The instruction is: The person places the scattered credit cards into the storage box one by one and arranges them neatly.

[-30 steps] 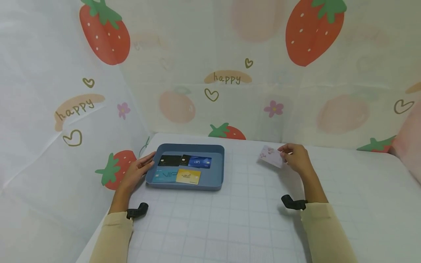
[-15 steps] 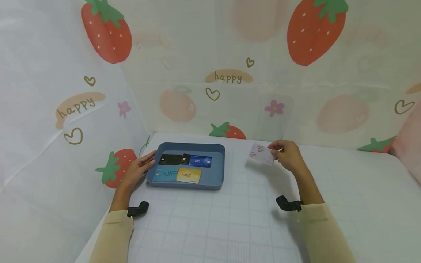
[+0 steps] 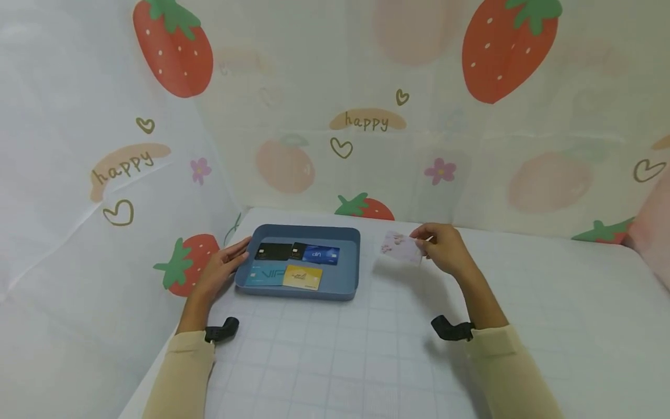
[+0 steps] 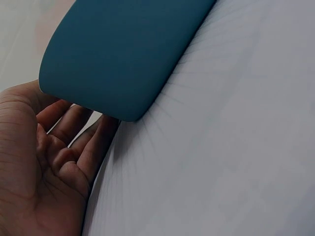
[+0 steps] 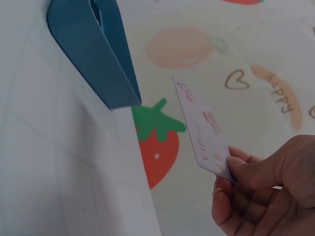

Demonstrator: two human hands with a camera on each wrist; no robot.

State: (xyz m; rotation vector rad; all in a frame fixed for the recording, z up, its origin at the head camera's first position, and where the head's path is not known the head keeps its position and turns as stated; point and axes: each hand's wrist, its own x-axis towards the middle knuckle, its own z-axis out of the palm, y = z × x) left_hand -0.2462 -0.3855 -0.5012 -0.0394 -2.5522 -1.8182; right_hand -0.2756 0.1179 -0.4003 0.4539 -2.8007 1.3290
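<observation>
A pale pink card (image 3: 401, 248) with a floral print is pinched by one edge between thumb and fingers of my right hand (image 3: 444, 249). It is held above the table to the right of a blue tray (image 3: 342, 295); the right wrist view shows lettering on the card (image 5: 204, 130). My left hand (image 3: 216, 272) rests its extended fingers along the tray's left side, some of them hidden behind the wall in the left wrist view. Inside the tray lie a black card (image 3: 274, 251), a blue card (image 3: 321, 255) overlapping another dark one, a teal VIP card (image 3: 265, 275) and a yellow card (image 3: 303, 277).
White cloth with a faint grid covers the table (image 3: 335, 355). Behind it hangs a strawberry-print curtain (image 3: 293, 105), which also runs along the left side. Each wrist wears a black camera mount, such as the right one (image 3: 451, 329).
My right hand has moved left with the pink card, bringing it closer to the tray. The left hand stays at the tray's left side, and the cards inside have not moved.
</observation>
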